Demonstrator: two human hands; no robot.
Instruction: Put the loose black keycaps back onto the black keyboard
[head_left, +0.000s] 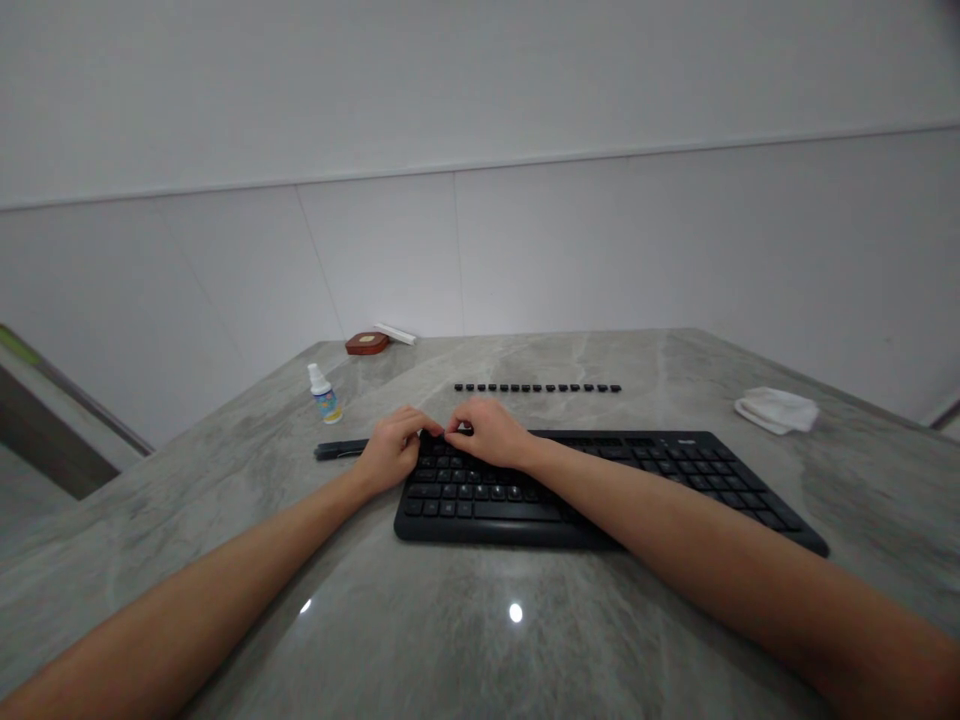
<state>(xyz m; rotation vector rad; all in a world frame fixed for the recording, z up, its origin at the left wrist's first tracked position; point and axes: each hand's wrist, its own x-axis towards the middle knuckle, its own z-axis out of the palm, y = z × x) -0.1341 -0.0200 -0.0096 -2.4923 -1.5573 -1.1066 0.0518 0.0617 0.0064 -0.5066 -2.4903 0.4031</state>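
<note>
A black keyboard (517,511) lies flat before me, partly covered by my right forearm. My left hand (391,447) is curled over its far left corner, index finger reaching to the top edge. Close beside it, my right hand (486,432) is closed in a pinch, thumb and index tips meeting over the top row near that corner. Anything tiny between those fingertips is too small to make out. Beyond the keyboard, several small black keycaps (537,388) stand in a straight row on the table.
Dark slim pen-like tools (339,450) lie left of the keyboard. Behind them stands a small spray bottle (325,396) with a white top. A reddish-brown case (367,344) and a white flat strip (396,333) sit at the back. A folded white cloth (777,410) lies on the right.
</note>
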